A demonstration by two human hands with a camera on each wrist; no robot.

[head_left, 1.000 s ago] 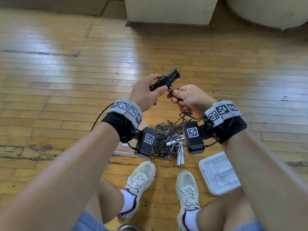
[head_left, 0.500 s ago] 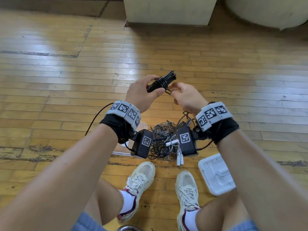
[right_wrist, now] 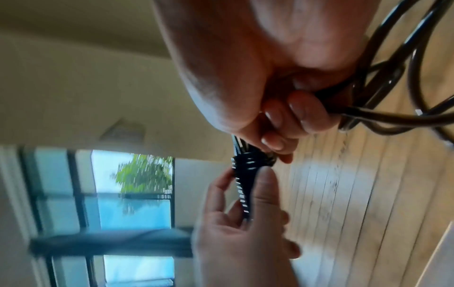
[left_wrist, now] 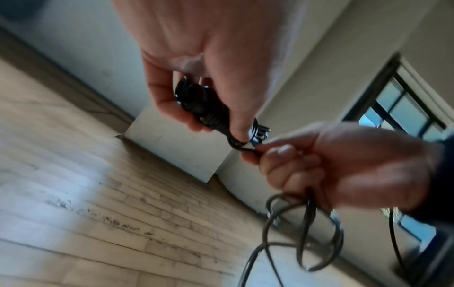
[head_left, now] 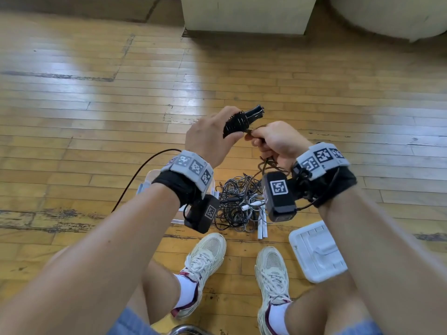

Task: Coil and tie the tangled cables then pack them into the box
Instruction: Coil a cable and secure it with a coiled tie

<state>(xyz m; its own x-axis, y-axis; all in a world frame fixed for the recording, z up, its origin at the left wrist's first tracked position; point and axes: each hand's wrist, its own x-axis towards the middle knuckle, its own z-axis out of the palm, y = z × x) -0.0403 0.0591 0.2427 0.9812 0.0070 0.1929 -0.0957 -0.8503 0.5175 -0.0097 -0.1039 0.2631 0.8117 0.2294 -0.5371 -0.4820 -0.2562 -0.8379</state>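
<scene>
A black cable is wound into a tight bundle (head_left: 239, 120) (left_wrist: 209, 108) (right_wrist: 244, 174). My left hand (head_left: 212, 136) (left_wrist: 196, 77) grips that bundle in mid-air above the floor. Just to its right, my right hand (head_left: 273, 141) (left_wrist: 319, 161) (right_wrist: 270, 108) pinches the cable's loose tail where it leaves the bundle. Slack loops of the tail (left_wrist: 302, 233) (right_wrist: 393, 93) hang from the right fist. A tangled pile of dark and white cables (head_left: 238, 205) lies on the floor below both hands. A clear plastic box (head_left: 154, 180) sits mostly hidden behind my left wrist.
A white lid (head_left: 316, 250) lies on the wooden floor by my right shoe (head_left: 272, 274). My left shoe (head_left: 205, 257) points toward the pile. A pale cabinet (head_left: 246, 13) stands at the back, with a pale rounded object (head_left: 391, 13) at the back right.
Both hands stayed together at about the same height. The right hand has carried the cable tail closer round the bundle, and its wrist has turned outward a little.
</scene>
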